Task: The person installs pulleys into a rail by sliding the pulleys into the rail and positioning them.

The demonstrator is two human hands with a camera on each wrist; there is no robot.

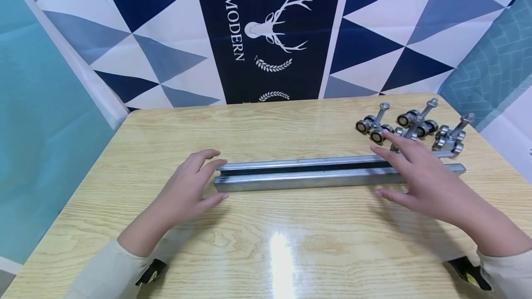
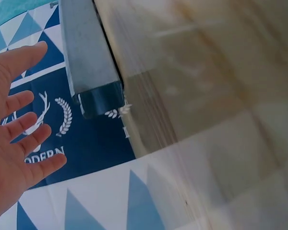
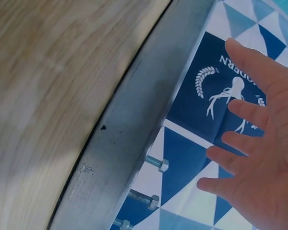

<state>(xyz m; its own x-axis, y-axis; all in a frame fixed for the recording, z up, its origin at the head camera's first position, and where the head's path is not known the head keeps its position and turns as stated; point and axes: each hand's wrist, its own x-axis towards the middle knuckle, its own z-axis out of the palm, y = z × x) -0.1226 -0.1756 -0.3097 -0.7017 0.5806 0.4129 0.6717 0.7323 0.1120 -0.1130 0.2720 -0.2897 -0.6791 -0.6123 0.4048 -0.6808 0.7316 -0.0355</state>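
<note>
Two-handed reach over a pale wood-grain tabletop, with a slotted metal channel lying lengthwise across the middle, slot upward. At its left end, a left hand, fingers loosely bent and thumb set well apart, curved about the tip of the metal; over the right part, a right hand, fingers spread and thumb toward the near side. Nothing gripped by either one. Contact between left fingertips and metal: impossible to tell. Just behind the right end, four roller trolleys with bolts tilted upward, one partly hidden by the right hand.

Best done, in all likelihood, by taking both ends together, thumbs along the near wall and fingers along the far one, slot left uncovered. Worth keeping the long piece level, both ends in step, and the right fingertips away from the trolleys, apt to roll if nudged. Also worth minding the cut ends, possibly sharp against bare skin.

On the near side of the tabletop, a bright patch of glare. Behind, a wall covering of navy, grey-blue and white triangles, broken by a dark panel bearing a stag's head, leafy sprigs and the word MODERN turned sideways. At left, a plain teal surface; at right, a teal brick pattern.
</note>
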